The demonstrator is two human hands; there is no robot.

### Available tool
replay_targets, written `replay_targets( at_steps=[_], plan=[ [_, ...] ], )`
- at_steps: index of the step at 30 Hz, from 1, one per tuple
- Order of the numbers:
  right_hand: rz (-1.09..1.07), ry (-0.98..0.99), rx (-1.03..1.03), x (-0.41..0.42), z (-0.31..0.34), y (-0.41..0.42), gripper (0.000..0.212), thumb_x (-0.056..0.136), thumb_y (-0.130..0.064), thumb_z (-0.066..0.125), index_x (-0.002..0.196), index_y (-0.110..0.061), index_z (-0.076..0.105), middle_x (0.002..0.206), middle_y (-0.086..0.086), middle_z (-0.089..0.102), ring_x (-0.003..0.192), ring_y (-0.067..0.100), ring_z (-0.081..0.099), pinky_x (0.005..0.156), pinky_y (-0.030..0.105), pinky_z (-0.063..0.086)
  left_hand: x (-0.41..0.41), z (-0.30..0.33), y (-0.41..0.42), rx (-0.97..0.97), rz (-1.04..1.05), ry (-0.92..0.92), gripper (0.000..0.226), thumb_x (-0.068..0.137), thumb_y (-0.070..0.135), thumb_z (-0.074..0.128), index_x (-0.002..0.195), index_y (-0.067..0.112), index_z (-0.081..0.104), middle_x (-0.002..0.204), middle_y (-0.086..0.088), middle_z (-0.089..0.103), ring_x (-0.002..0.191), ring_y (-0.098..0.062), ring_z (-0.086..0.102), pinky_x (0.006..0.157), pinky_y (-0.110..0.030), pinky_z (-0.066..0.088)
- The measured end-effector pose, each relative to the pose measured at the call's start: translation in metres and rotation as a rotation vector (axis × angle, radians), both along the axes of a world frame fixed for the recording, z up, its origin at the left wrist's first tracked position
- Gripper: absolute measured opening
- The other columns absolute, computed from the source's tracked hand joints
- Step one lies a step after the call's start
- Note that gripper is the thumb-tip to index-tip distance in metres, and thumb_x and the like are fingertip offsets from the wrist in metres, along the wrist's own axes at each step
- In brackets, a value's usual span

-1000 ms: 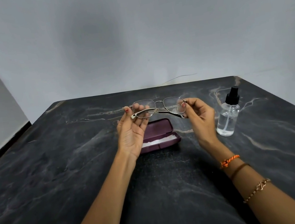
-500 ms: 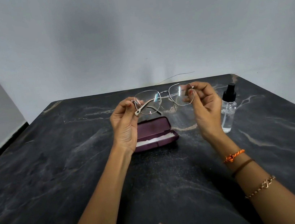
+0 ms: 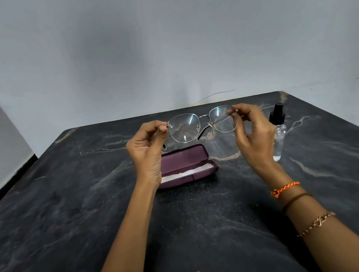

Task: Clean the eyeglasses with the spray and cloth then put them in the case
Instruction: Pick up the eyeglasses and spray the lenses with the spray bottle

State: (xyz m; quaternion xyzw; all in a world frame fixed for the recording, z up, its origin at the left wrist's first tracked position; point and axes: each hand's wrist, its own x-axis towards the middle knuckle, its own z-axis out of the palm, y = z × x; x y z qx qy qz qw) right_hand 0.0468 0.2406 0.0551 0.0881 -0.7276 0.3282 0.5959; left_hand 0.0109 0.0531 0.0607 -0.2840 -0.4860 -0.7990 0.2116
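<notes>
Dark marble table; open purple case lying mid-table, white cloth inside; left hand and right hand each pinching one end of glasses, raised above case; spray bottle upright just right.

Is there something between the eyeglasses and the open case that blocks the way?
Nothing visible does. Both hands hold the eyeglasses in the air above the open case; only a white cloth lies inside it.
</notes>
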Motion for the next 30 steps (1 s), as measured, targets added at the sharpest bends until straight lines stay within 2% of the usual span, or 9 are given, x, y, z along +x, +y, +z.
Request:
replay_targets(
  at_steps=[4, 7, 11, 13, 18, 23, 26, 30],
  plan=[
    [-0.216, 0.006, 0.161, -0.004, -0.005, 0.005, 0.015, 0.083, 0.005, 0.053, 0.093, 0.013, 0.061, 0.08, 0.024, 0.068, 0.073, 0.033, 0.063, 0.071, 0.026, 0.044, 0.002, -0.001, -0.002, -0.12, 0.07, 0.135, 0.009, 0.068, 0.034, 0.072, 0.075, 0.028, 0.072, 0.072, 0.016, 0.068, 0.07, -0.001, 0.061, 0.066, -0.014, 0.051],
    [-0.281, -0.016, 0.192, -0.005, -0.008, 0.009, 0.019, 0.085, 0.001, 0.049, 0.095, 0.013, 0.061, 0.08, 0.024, 0.067, 0.081, 0.025, 0.055, 0.073, 0.025, 0.04, 0.003, -0.004, -0.003, -0.219, 0.138, 0.205, 0.014, 0.071, 0.027, 0.071, 0.084, 0.022, 0.072, 0.076, 0.016, 0.069, 0.072, -0.007, 0.063, 0.068, -0.018, 0.053],
    [-0.315, -0.034, 0.215, -0.004, -0.008, 0.013, 0.019, 0.085, 0.001, 0.051, 0.097, 0.012, 0.061, 0.078, 0.023, 0.067, 0.074, 0.036, 0.06, 0.072, 0.028, 0.039, 0.003, -0.006, -0.002, -0.317, 0.215, 0.262, 0.022, 0.071, 0.002, 0.069, 0.092, 0.007, 0.065, 0.078, 0.018, 0.067, 0.073, -0.001, 0.063, 0.068, -0.014, 0.053],
    [-0.311, -0.043, 0.216, -0.003, -0.009, 0.013, 0.018, 0.084, 0.002, 0.053, 0.097, 0.012, 0.061, 0.078, 0.023, 0.066, 0.072, 0.036, 0.061, 0.072, 0.028, 0.039, 0.003, -0.006, -0.003, -0.355, 0.262, 0.28, 0.027, 0.07, -0.008, 0.068, 0.094, 0.004, 0.063, 0.081, 0.01, 0.066, 0.074, -0.001, 0.063, 0.069, -0.015, 0.053],
    [-0.276, -0.043, 0.208, -0.002, -0.01, 0.014, 0.018, 0.083, 0.002, 0.055, 0.098, 0.011, 0.061, 0.08, 0.022, 0.067, 0.074, 0.035, 0.061, 0.074, 0.027, 0.04, 0.005, -0.006, -0.003, -0.373, 0.371, 0.362, 0.023, 0.072, -0.004, 0.067, 0.093, 0.003, 0.063, 0.081, -0.002, 0.064, 0.073, 0.001, 0.063, 0.067, -0.017, 0.055],
    [-0.166, -0.053, 0.032, 0.0, -0.008, 0.009, 0.025, 0.088, -0.007, 0.047, 0.104, 0.008, 0.057, 0.089, 0.021, 0.067, 0.089, 0.014, 0.052, 0.08, 0.015, 0.037, 0.007, -0.005, 0.004, -0.331, 0.397, 0.357, 0.024, 0.07, -0.006, 0.069, 0.091, 0.003, 0.064, 0.08, -0.002, 0.065, 0.07, 0.001, 0.064, 0.064, -0.018, 0.055],
    [-0.148, -0.024, -0.045, 0.002, -0.004, 0.01, 0.027, 0.087, -0.008, 0.047, 0.108, 0.008, 0.055, 0.097, 0.022, 0.065, 0.094, 0.018, 0.051, 0.084, 0.017, 0.038, 0.01, -0.003, 0.012, -0.333, 0.391, 0.384, 0.023, 0.069, -0.006, 0.068, 0.09, 0.004, 0.064, 0.08, 0.001, 0.065, 0.07, 0.002, 0.063, 0.064, -0.017, 0.054],
    [-0.284, 0.108, -0.041, 0.006, 0.002, 0.022, 0.032, 0.081, -0.002, 0.054, 0.113, 0.0, 0.05, 0.106, 0.026, 0.059, 0.102, 0.022, 0.043, 0.092, 0.015, 0.033, 0.008, 0.001, 0.02, -0.31, 0.385, 0.374, 0.024, 0.07, -0.007, 0.068, 0.092, 0.002, 0.063, 0.083, -0.001, 0.065, 0.071, 0.002, 0.064, 0.065, -0.016, 0.054]
  ],
)
